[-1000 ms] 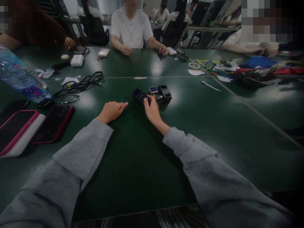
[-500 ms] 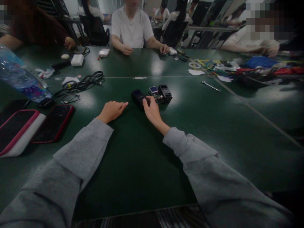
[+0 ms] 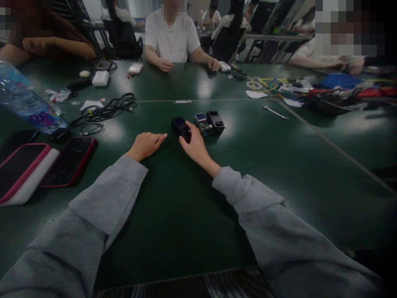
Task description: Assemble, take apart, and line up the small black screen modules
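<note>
My right hand [image 3: 196, 147] has its thumb and fingers around the near end of a black handheld device with a small screen [image 3: 180, 122], which lies on the green table. Right beside it is a bare circuit board [image 3: 205, 127] carrying a small display. A black box-shaped housing with a grey front panel [image 3: 216, 121] stands against the board's right side. To the left, my left hand [image 3: 145, 145] rests on the table, fingers curled in and thumb side pointing toward the device, apart from it and holding nothing.
Phones [image 3: 70, 161], a tilted-looking water bottle [image 3: 27, 99] and coiled black cables [image 3: 113, 108] lie at left. A wrench [image 3: 275, 112] is at right, with a heap of wires [image 3: 328, 91] behind it. People sit across the table [image 3: 173, 231].
My right hand has shifted slightly left and opened wider, from the device's right edge to span its near end. The left hand stays put. A person at far left has moved an arm.
</note>
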`<state>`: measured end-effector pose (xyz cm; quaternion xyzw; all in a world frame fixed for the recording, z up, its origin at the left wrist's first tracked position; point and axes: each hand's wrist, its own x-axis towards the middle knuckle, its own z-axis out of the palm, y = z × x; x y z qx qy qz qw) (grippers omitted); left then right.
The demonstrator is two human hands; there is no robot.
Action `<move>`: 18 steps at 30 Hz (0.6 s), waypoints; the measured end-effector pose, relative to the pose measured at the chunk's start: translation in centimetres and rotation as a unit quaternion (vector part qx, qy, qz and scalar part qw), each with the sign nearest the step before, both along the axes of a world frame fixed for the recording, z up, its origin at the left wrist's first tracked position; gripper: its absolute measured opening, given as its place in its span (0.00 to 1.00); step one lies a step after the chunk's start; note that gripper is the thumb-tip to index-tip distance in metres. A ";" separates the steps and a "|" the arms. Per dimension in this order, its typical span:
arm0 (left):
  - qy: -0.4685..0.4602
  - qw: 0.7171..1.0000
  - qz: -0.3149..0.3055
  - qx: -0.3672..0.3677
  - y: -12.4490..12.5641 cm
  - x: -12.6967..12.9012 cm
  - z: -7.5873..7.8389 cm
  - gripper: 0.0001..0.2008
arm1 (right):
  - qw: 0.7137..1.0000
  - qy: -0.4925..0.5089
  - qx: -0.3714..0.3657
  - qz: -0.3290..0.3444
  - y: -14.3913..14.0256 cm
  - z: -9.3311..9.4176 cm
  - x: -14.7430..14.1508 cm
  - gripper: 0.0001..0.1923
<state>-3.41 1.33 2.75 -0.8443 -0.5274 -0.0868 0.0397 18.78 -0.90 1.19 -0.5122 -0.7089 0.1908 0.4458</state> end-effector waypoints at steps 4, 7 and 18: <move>-0.004 1.000 -0.003 -0.001 0.0 0.0 0.0 0.36 | 1.000 -0.011 0.000 0.026 -0.2 0.2 -0.1 0.32; -0.005 1.000 -0.006 -0.004 0.0 0.0 0.0 0.37 | 0.999 -0.025 0.001 0.042 -0.1 0.1 -0.2 0.32; 0.010 1.000 0.003 0.003 0.1 0.0 -0.1 0.37 | 0.996 -0.052 0.009 0.074 -0.2 0.0 -0.4 0.33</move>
